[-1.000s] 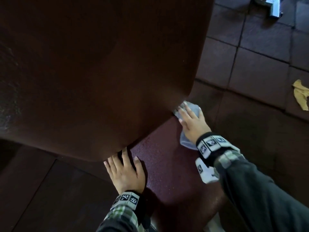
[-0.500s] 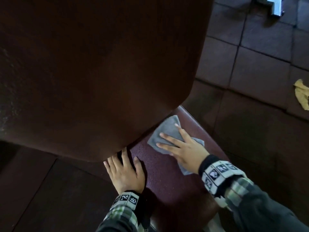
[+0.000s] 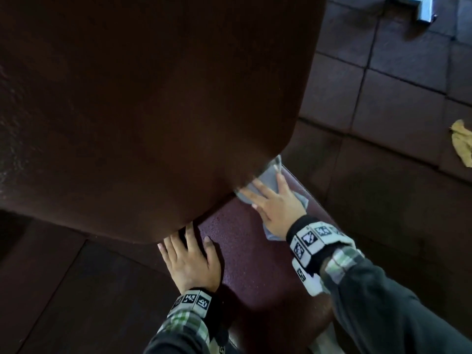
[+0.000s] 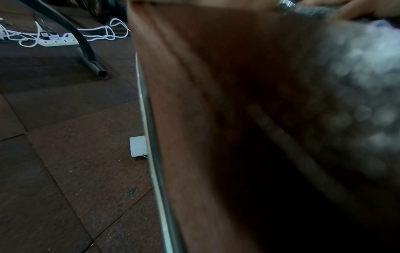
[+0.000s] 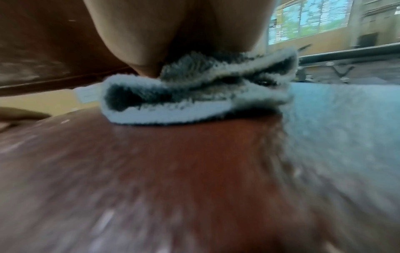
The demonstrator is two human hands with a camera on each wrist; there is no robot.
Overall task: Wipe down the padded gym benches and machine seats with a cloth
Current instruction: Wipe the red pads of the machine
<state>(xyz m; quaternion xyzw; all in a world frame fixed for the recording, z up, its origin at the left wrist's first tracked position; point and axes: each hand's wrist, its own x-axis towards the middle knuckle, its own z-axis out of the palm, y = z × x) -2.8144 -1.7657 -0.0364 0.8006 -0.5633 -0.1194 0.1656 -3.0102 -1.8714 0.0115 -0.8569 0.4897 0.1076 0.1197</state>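
Cloth (image 3: 270, 178) on seat pad (image 3: 255, 264), pressed by flat right hand (image 3: 278, 210); left hand (image 3: 190, 264) flat on pad

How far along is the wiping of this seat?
In hand: the right hand presses the grey cloth flat on the maroon seat, at its far corner under the backrest. The left hand rests flat on the seat. What is already wiped, I cannot tell.

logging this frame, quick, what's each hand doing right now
Left hand: open, flat on the seat pad, holding nothing.
Right hand: open, straight fingers pressing the grey cloth onto the seat pad, beside the backrest.
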